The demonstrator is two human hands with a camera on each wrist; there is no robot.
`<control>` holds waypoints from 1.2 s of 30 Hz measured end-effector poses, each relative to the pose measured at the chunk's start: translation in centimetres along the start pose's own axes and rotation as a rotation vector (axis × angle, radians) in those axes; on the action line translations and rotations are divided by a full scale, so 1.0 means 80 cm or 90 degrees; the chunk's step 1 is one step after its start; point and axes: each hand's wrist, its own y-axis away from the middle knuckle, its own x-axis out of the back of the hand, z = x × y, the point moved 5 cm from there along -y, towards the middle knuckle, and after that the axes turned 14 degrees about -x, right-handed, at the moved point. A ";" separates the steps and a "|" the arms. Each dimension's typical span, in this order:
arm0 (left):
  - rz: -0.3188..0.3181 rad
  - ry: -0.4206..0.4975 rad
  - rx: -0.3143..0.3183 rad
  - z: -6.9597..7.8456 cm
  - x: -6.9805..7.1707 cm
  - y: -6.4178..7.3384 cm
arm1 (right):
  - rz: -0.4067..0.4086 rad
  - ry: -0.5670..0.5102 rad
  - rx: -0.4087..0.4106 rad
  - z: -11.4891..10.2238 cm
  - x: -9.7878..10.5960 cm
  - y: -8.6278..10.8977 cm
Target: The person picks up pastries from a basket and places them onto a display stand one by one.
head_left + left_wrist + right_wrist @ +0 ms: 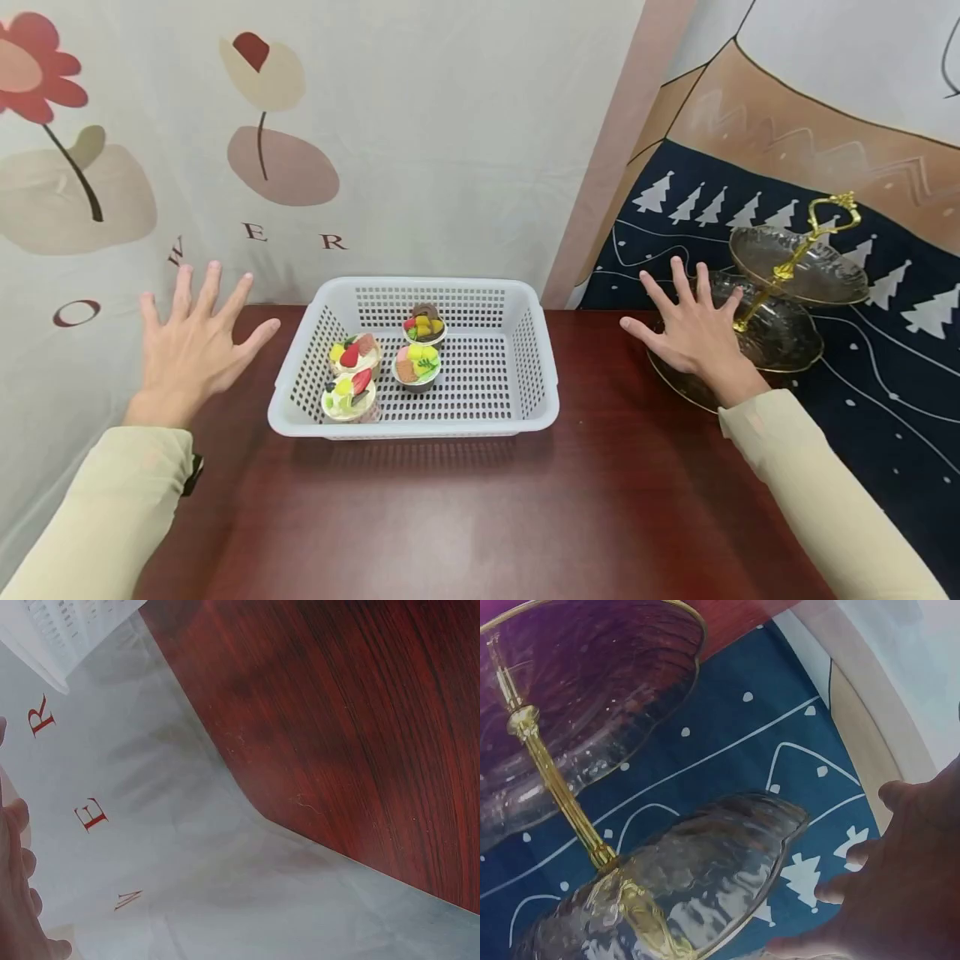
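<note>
My left hand point(193, 346) is held up with fingers spread, to the left of a white plastic basket point(480, 427). It holds nothing. On the other side, my right hand point(690, 329) also has its fingers spread and empty, overlapping a two-tier serving stand point(802, 333) in the head view. Clear dark plates and a gold post with a looped handle point(832, 208) make up the stand. Inside the basket's left half sit several small cupcakes with fruit toppings, among them a chocolate-topped one point(425, 325) and a strawberry-topped one point(351, 396).
A dark red wooden table point(450, 517) carries the basket and stand. Behind it hangs a pale cloth point(450, 167) printed with flowers and letters. At the right, a navy cloth point(885, 400) with white trees borders the stand.
</note>
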 end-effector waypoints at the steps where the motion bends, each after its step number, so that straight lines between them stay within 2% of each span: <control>1: -0.003 -0.001 -0.001 0.001 0.000 0.001 | 0.004 0.003 0.003 0.000 0.000 0.002; 9: -0.001 -0.006 -0.025 0.011 0.003 0.007 | 0.027 0.024 0.017 0.017 0.002 0.022; 18: -0.030 -0.006 -0.072 0.030 0.001 0.013 | -0.005 0.014 -0.021 0.068 0.004 0.042; 27: -0.060 0.044 -0.144 0.056 -0.003 0.027 | -0.026 -0.032 -0.067 0.119 0.011 0.058; 32: -0.087 0.087 -0.167 0.071 -0.005 0.040 | -0.029 -0.068 -0.099 0.139 0.015 0.056; 36: -0.110 0.116 -0.178 0.078 -0.008 0.052 | -0.045 -0.087 -0.125 0.149 0.018 0.044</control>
